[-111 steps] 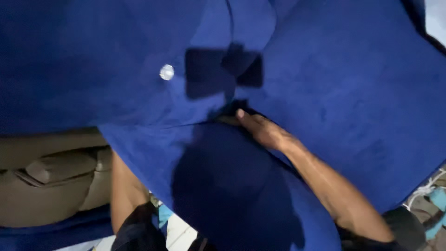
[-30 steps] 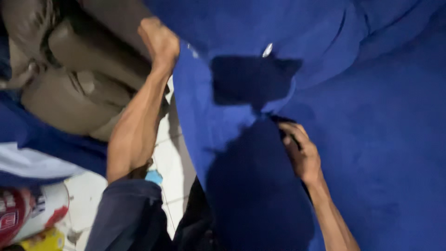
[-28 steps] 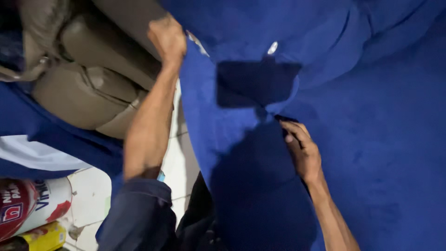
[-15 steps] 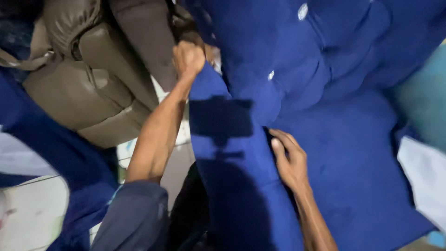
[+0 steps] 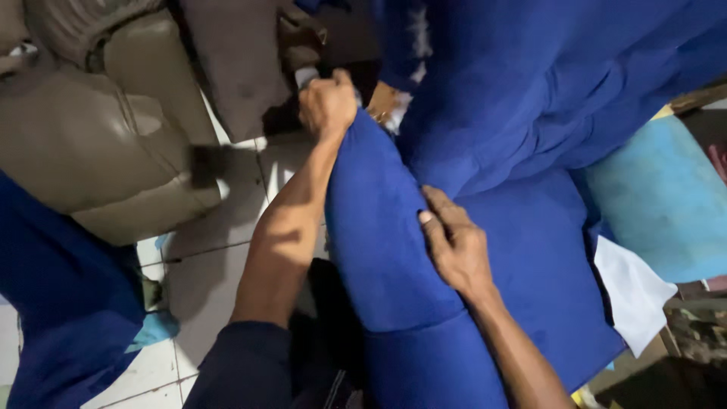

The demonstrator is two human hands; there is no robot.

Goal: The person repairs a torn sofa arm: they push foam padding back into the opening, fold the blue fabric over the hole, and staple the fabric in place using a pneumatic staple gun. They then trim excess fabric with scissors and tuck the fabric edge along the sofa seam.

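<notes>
A large sheet of deep blue velvety fabric [image 5: 515, 113] fills the upper right and runs down the middle as a thick rolled fold. To the left sits a tan leather padded seat [image 5: 91, 129] on a white tiled floor [image 5: 219, 257], with a light blue panel [image 5: 666, 197] at the right edge. The left hand [image 5: 327, 104] is clenched in a fist, gripping the fold's top end. The right hand [image 5: 453, 242] lies flat with fingers spread, pressing the fold's side.
</notes>
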